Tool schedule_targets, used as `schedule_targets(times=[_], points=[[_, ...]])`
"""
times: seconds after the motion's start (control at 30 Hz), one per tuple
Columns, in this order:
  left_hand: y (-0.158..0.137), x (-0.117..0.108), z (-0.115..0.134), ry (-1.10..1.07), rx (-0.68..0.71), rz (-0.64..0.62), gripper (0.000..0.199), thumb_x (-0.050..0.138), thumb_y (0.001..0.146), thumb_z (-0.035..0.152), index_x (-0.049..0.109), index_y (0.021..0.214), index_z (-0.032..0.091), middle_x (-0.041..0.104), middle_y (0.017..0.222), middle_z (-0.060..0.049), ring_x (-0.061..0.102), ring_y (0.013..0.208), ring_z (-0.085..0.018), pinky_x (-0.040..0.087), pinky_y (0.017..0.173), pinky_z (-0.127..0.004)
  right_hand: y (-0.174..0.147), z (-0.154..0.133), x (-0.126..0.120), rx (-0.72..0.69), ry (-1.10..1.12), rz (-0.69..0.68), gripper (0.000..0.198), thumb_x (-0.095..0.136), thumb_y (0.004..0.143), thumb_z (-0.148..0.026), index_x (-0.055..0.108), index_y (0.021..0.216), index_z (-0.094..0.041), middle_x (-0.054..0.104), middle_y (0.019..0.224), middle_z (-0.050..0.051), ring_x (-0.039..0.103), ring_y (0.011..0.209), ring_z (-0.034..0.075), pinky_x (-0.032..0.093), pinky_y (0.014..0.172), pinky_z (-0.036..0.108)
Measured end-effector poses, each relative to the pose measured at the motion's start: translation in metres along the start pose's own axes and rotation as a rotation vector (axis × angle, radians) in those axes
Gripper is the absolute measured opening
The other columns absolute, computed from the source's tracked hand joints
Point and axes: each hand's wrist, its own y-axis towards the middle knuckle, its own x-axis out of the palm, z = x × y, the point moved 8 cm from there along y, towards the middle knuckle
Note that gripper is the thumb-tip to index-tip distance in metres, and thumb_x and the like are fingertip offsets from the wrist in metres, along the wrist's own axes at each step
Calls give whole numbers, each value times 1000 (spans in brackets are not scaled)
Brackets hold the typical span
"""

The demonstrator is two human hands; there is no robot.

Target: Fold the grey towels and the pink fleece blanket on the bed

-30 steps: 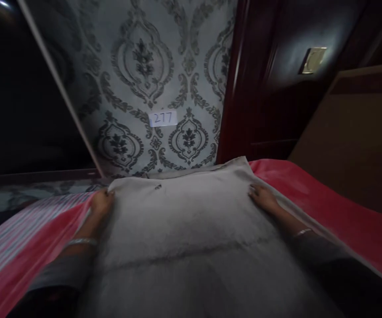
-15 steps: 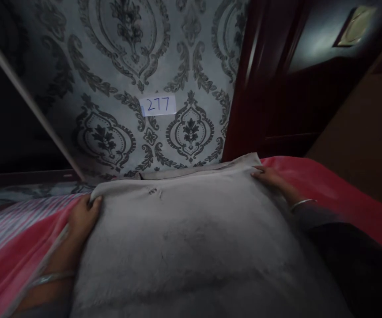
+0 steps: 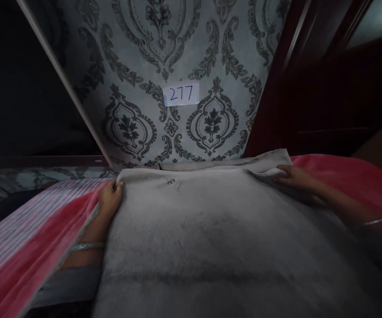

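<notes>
A large grey cloth, plush like a blanket (image 3: pixel 191 221), spreads across the middle of the head view, with a small tuft near its far edge. At its far left corner my left hand (image 3: pixel 110 198) is closed, thumb over the fabric. My right hand (image 3: pixel 293 176) pinches the cloth near its far right corner, where a fold has formed. A second layer shows just behind the far edge. Beneath the grey cloth lies a red cloth (image 3: pixel 346 181), visible on both sides.
A striped sheet (image 3: pixel 45 212) lies at the left. Patterned wallpaper (image 3: pixel 174 141) with a paper label (image 3: pixel 181 93) reading 277 rises behind. A dark red wooden door or panel (image 3: pixel 296 106) stands at the right, a dark panel (image 3: pixel 28 101) at the left.
The view has shifted, so wall and cloth sit further right. My right hand now lifts or bunches the grey cloth into a fold near its corner. My left hand keeps its corner.
</notes>
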Motion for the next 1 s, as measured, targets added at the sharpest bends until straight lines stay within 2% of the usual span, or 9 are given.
schedule_targets(times=[0.13, 0.33, 0.43, 0.53, 0.63, 0.7, 0.77, 0.83, 1.0], points=[[4, 1, -4, -30, 46, 46, 29, 45, 82, 38, 66, 94, 21, 72, 92, -8, 65, 90, -27, 49, 79, -36, 10, 18, -22, -56, -340, 285, 21, 59, 89, -40, 62, 83, -20, 66, 97, 21, 58, 106, 43, 46, 88, 59], [8, 3, -15, -11, 31, 60, 26, 48, 83, 36, 66, 94, 22, 71, 89, -8, 64, 89, -28, 50, 81, -38, 28, 64, 4, 77, -190, 435, 35, 36, 94, -35, 65, 82, -21, 63, 89, 23, 59, 100, 42, 44, 84, 65], [2, -12, 1, 53, 58, 170, 32, 47, 84, 34, 67, 103, 18, 70, 100, -13, 63, 100, -31, 50, 90, -43, 19, 36, 15, 10, -153, 522, 38, 39, 94, -40, 67, 110, -20, 61, 120, 24, 50, 120, 45, 40, 94, 69], [-19, -16, 57, 129, 376, 233, 49, 48, 86, 39, 61, 127, 14, 62, 129, -17, 53, 126, -33, 40, 108, -47, 0, -30, 45, -262, -135, 364, 53, 44, 95, -46, 54, 139, -18, 46, 148, 20, 44, 132, 40, 41, 105, 60], [-50, 32, 107, 205, 765, -145, 60, 46, 91, 45, 48, 146, 21, 50, 150, -12, 38, 143, -31, 24, 120, -51, -22, -83, 95, -430, -151, 21, 60, 38, 98, -54, 40, 153, -29, 32, 161, 9, 34, 144, 36, 38, 109, 59], [-63, 67, 108, 294, 786, -405, 58, 39, 96, 46, 43, 150, 25, 46, 155, -9, 34, 147, -31, 18, 121, -56, -32, -94, 119, -430, -173, -132, 60, 32, 100, -56, 33, 156, -35, 26, 164, 2, 25, 149, 33, 32, 113, 61], [-63, 85, 95, 377, 688, -482, 59, 33, 98, 45, 41, 153, 23, 39, 159, -10, 29, 150, -30, 15, 121, -59, -33, -90, 128, -383, -190, -186, 61, 28, 101, -56, 29, 158, -35, 22, 165, 1, 20, 151, 31, 27, 117, 60], [-55, 86, 80, 429, 597, -442, 60, 31, 99, 44, 39, 154, 20, 34, 162, -11, 25, 152, -30, 11, 122, -58, -28, -75, 125, -314, -217, -193, 60, 28, 101, -54, 30, 158, -33, 20, 165, 1, 18, 151, 30, 24, 118, 59], [-43, 72, 68, 441, 492, -483, 62, 32, 99, 44, 37, 155, 18, 29, 163, -11, 22, 153, -29, 12, 123, -56, -33, 7, 81, -6, -244, -222, 58, 29, 103, -49, 34, 157, -29, 23, 164, 5, 21, 150, 33, 24, 116, 63]])
